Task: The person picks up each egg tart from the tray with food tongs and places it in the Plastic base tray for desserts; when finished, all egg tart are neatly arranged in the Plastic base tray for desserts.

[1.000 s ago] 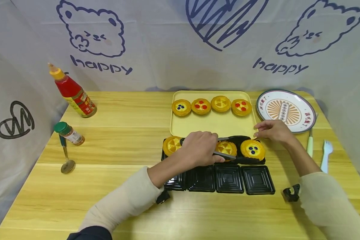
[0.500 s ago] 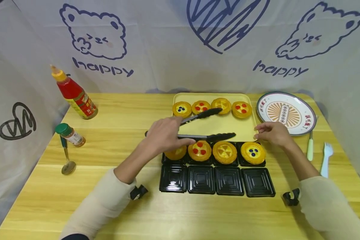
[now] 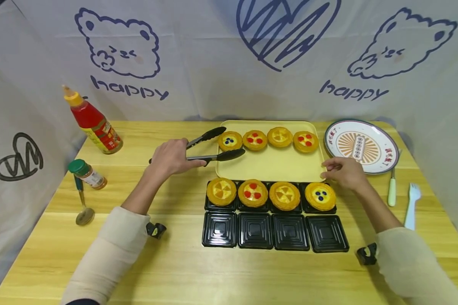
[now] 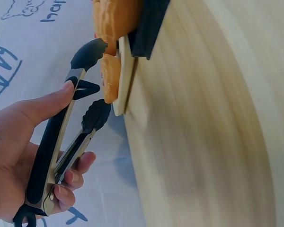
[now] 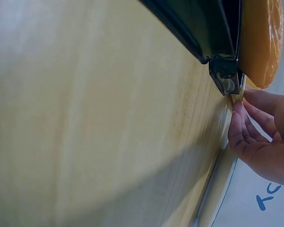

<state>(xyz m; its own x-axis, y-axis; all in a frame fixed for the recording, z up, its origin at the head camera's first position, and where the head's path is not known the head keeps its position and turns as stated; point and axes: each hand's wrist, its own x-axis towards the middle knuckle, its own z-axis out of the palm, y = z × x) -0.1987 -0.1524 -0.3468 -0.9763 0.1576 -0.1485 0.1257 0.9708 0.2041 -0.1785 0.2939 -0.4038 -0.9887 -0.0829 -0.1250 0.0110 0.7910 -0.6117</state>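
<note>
In the head view my left hand [image 3: 170, 156] grips black-tipped tongs [image 3: 229, 155] whose arms are spread apart. The tips reach over the left end of a yellow tray [image 3: 267, 166], around the tart with blue dots [image 3: 230, 141], with a gap on both sides. Three more tarts line the tray's back, including a red-dotted one [image 3: 305, 142]. My right hand [image 3: 344, 173] pinches the tray's front right corner, as the right wrist view also shows. In front of the tray, a row of black square dishes holds several tarts, such as a blue-dotted one [image 3: 320, 196].
Nearest me, a second row of black dishes [image 3: 255, 231] holds nothing. A white patterned plate [image 3: 362, 146] leans at the back right, with a pale-handled utensil [image 3: 392, 192] and a light blue fork [image 3: 412, 206]. A sauce bottle [image 3: 95, 123], green-capped jar [image 3: 87, 173] and ladle [image 3: 85, 215] stand left.
My left hand has drawn back leftward with the tongs, away from the front row, and the tongs have spread apart. The tart they were over stays in its dish. My right hand keeps the tray corner.
</note>
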